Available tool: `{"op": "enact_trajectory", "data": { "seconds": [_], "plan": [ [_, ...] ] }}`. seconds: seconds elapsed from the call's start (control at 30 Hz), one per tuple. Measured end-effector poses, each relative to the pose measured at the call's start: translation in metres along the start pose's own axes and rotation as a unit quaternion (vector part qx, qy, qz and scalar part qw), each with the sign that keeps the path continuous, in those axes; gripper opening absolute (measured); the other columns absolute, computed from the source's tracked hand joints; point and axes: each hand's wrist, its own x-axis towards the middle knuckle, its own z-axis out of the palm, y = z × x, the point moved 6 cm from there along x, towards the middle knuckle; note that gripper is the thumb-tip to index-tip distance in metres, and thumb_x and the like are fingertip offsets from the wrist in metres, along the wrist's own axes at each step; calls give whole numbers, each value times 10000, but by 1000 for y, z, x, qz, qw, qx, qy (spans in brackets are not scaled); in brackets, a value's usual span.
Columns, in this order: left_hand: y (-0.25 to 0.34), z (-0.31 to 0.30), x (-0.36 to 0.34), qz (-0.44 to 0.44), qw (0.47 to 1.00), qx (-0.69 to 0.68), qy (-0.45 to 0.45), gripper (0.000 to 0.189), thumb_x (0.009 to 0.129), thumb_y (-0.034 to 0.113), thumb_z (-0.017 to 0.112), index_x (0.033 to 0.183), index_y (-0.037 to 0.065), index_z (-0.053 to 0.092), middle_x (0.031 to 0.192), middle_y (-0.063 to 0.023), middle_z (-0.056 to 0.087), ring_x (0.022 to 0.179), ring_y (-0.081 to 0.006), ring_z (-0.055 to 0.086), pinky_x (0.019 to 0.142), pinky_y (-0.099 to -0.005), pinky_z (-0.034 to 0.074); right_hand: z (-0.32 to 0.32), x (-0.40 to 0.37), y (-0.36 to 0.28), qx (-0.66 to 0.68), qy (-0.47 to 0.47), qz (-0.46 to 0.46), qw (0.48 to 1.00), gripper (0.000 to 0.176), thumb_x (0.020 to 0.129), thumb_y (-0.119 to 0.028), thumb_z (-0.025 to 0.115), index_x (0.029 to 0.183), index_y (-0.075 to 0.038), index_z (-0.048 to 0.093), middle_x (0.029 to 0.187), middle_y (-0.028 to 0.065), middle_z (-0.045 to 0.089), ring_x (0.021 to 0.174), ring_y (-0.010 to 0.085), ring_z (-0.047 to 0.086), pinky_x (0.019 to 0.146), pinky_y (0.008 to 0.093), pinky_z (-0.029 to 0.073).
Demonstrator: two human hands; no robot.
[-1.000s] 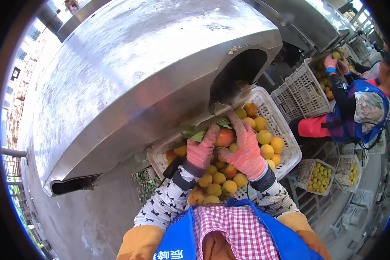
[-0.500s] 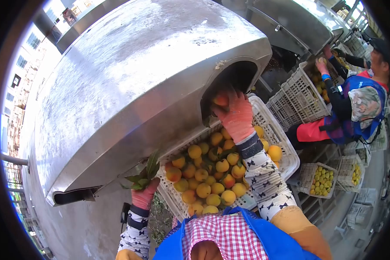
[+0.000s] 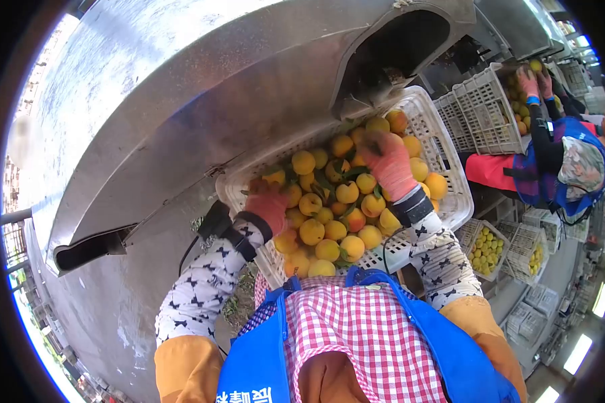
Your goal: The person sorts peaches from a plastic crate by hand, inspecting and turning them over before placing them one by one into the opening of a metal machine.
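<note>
The left hand [image 3: 269, 204] and right hand [image 3: 391, 166] touch fruit [image 3: 347, 193]; whether either grips any, I cannot tell. Between them it lies heaped in the crate [image 3: 456, 201]: hard pressing could bruise it, sweeping spill it.

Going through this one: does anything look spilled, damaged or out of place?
Only minor untidiness: loose green leaves lie among the fruit in the near crate, and plant litter shows below its left side, looking like stray debris. I see no spilled fruit.
</note>
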Motion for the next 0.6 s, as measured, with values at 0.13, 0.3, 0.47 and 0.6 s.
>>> {"op": "enact_trajectory", "data": {
  "seconds": [0.13,0.3,0.47,0.6],
  "plan": [
    [-18,58,41,13,994,101,-43,361,763,290,685,1105,175,674,1191,-109,546,1118,-354,544,923,-468,465,75,-53,37,-300,-263,88,913,260,834,-201,609,1028,-48,687,942,112,659,895,263,651,703,405,511],
    [-21,45,41,-22,997,61,-36,307,772,179,651,1077,152,679,1123,-116,548,1074,-332,556,916,-439,476,151,-69,80,-571,-276,-98,767,229,762,-152,646,971,-77,700,1048,131,630,943,264,637,635,390,508],
    [-9,3,16,-5,987,10,-159,447,792,99,639,1235,84,582,1236,-143,563,1128,-321,558,943,-408,487,81,-61,18,-320,-338,-33,885,359,722,-226,694,1015,-22,661,1112,201,585,963,338,623,771,427,520],
    [12,11,-12,31,493,-844,-211,567,816,160,681,1333,33,486,1282,-107,564,1171,-242,563,977,-355,469,15,-55,-33,-11,-134,-2,991,661,703,-241,716,1302,-44,520,1238,233,540,1093,407,565,921,463,479]
  ]
}}
